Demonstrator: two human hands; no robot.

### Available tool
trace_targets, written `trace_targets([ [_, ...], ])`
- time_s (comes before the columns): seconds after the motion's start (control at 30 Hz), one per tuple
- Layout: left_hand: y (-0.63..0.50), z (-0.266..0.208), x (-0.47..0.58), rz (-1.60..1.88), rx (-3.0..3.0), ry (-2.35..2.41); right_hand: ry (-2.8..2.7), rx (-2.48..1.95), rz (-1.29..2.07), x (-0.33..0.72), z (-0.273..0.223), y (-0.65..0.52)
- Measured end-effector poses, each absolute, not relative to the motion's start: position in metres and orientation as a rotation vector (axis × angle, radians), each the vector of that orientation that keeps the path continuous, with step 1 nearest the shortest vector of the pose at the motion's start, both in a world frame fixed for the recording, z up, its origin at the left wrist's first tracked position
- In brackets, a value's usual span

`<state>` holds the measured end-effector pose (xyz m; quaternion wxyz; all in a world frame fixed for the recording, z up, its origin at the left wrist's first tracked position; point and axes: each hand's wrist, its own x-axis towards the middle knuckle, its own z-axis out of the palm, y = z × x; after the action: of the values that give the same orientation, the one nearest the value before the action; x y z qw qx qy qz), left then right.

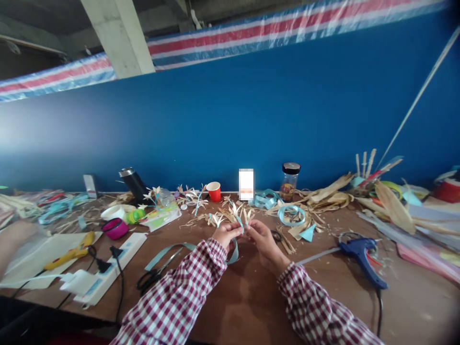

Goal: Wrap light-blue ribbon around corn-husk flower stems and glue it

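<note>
In the middle of the head view, my left hand (227, 234) and my right hand (260, 235) meet just above the brown table. Both are closed in a pinch around the base of pale husk flowers (235, 211), whose pointed petals rise over my fingertips. Light blue ribbon (234, 254) is wrapped at this base and hangs below my left hand. A further strip of it runs left over the table, past black-handled scissors (150, 279) partly covered by my left sleeve. The exact grip of each fingertip is too small to make out.
To the right lies a blue glue gun (362, 256); a yellow glue gun (70, 251) lies left, near a white power strip (111, 268). Behind stand a red paper cup (214, 192), a lidded jar (289, 182) and a black flask (132, 184). Another person's blurred arm (16, 242) reaches in at left.
</note>
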<state>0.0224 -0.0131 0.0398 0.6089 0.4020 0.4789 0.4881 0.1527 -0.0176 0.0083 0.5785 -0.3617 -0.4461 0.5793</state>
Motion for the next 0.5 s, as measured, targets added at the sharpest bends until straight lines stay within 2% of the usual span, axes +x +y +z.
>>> trace_targets([
  [0.5,-0.001,0.012,0.013,1.095,1.174,0.977,-0.956,-0.903,1.26,0.144,0.004,-0.017],
])
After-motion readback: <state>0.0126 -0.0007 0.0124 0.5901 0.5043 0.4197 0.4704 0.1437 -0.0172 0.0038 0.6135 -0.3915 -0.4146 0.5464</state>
